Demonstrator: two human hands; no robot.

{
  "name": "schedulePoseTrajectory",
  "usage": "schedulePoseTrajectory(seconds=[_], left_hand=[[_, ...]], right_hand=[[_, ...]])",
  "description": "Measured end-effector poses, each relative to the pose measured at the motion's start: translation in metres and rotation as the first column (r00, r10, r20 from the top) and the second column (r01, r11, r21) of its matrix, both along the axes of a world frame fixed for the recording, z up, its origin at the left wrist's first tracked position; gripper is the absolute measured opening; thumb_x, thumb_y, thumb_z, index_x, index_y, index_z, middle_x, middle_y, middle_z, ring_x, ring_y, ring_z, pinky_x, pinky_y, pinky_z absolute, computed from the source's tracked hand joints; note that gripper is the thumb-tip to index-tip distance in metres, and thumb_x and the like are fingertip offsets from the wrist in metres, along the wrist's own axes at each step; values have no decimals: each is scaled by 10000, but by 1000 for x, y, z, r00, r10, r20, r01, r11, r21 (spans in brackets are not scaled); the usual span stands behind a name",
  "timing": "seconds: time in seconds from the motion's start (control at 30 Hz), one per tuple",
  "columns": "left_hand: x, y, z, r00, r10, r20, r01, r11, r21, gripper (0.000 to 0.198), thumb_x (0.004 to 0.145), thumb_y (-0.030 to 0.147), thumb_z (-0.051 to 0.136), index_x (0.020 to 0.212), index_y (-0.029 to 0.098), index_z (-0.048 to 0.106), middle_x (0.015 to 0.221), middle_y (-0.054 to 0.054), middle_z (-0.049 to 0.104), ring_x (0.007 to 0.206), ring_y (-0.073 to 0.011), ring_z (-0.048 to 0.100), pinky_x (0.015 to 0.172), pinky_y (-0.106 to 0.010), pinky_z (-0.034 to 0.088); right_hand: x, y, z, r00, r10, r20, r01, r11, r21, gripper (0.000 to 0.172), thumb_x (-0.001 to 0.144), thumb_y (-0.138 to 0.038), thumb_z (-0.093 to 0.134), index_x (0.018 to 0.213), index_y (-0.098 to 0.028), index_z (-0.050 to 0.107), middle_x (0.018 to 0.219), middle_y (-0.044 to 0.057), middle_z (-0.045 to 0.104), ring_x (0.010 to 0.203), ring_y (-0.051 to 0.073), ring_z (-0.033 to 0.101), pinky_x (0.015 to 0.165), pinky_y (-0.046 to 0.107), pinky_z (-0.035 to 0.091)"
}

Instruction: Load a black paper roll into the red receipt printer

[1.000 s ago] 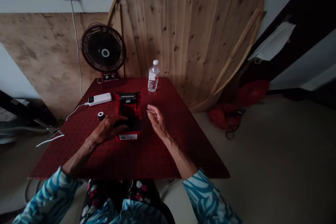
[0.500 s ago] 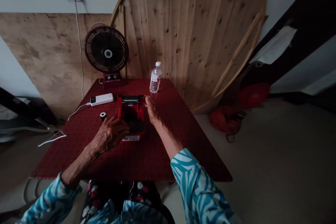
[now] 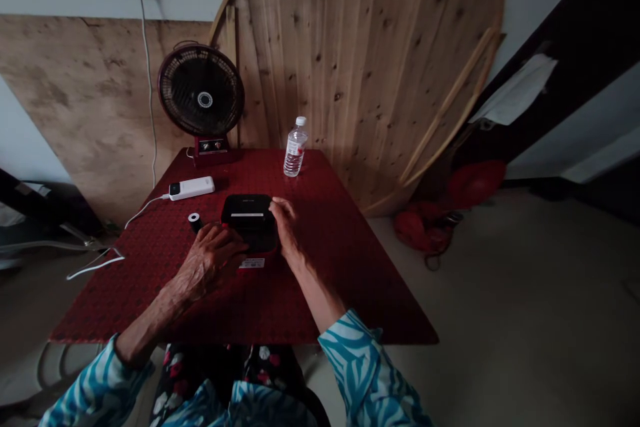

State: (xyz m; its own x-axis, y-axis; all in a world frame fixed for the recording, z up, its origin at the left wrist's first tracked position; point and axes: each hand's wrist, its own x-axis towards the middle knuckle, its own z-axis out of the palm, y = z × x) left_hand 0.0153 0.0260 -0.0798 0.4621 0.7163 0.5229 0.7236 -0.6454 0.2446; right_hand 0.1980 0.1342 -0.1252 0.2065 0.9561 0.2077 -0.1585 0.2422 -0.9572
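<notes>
In front of me on the table is a small red and black printer-like device (image 3: pixel 263 241), with a white label on its near side. Its black lid (image 3: pixel 247 205) stands tilted up at the back and hides the roller part. My right hand (image 3: pixel 287 223) is closed on the lid's right edge, thumb and fingers together. My left hand (image 3: pixel 213 255) lies closed around the device's left side, its fingertips partly hidden over the near left corner. Just beyond the left hand, a small roll (image 3: pixel 195 219) with a white end and dark side rests on the table.
A white power bank (image 3: pixel 192 188) with a cable lies at the table's left. Behind stand a dark red fan (image 3: pixel 204 100) and a clear water bottle (image 3: pixel 294 150). A round wooden board (image 3: pixel 360 67) leans on the wall. The table (image 3: pixel 350 293) has a red patterned cover.
The black lid has swung down toward me over the roller part, with my right hand moving slightly nearer. My left hand stays at the device's left side.
</notes>
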Motion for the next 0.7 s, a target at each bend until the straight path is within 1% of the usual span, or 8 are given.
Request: schedulePoseTrajectory(seconds=[0.07,0.13,0.2,0.27,0.37,0.43,0.57,0.7], left_hand=[[-3,3,1,995,-1,98,8,998,-67,214,969,298,537,1006,236,738,1016,-72,739,981,-237,646,945,-424,447],[-7,11,2,954,136,266,-98,984,-149,256,967,349,506,997,217,723,980,-83,721,945,-241,653,889,-409,484],[-10,23,2,838,352,418,-252,928,-275,315,927,426,534,1057,191,699,1008,-99,701,923,-256,656,847,-410,510],[-10,34,1,703,501,504,-285,849,-446,464,845,493,616,1176,170,657,1132,-125,685,980,-287,662,863,-428,520],[-6,43,2,596,548,587,-84,770,-633,623,774,483,687,1301,164,592,1288,-141,654,1118,-306,647,920,-416,516],[-3,43,1,549,560,621,20,734,-679,620,765,443,700,1311,170,593,1262,-119,679,1116,-288,650,917,-387,516],[-3,45,-5,450,596,665,151,683,-715,649,732,399,728,1327,180,593,1140,-73,722,881,-217,688,719,-296,523],[-1,50,-13,321,601,732,271,683,-679,684,664,315,757,1316,185,595,1055,-51,732,752,-169,677,614,-247,498]], right_hand=[[-2,-10,-7,999,2,-48,-5,998,-55,332,738,-497,658,942,-235,664,1019,35,704,1002,226,619,936,390,486],[-4,-17,-12,996,15,-88,-22,997,-78,357,739,-478,661,1003,-238,666,1053,37,708,1024,228,624,944,391,493],[-6,-19,-14,991,32,-130,-44,995,-86,398,741,-482,658,1053,-236,660,1074,42,709,1034,232,631,946,400,502],[-7,-19,-15,988,38,-149,-50,995,-83,422,742,-484,657,1081,-234,652,1105,48,707,1048,235,632,959,411,502],[-7,-16,-16,991,21,-134,-32,996,-80,422,748,-474,656,1095,-234,655,1149,54,705,1087,243,627,997,429,487],[-6,-15,-17,992,28,-121,-38,996,-86,421,750,-462,654,1106,-236,658,1170,59,705,1096,246,627,1003,435,486],[-4,-14,-19,992,66,-110,-73,995,-66,455,749,-448,657,1157,-248,643,1229,57,695,1110,246,623,992,429,495],[-4,-14,-19,985,120,-122,-128,990,-60,500,773,-450,654,1234,-263,602,1261,59,685,1124,248,627,978,427,512]])
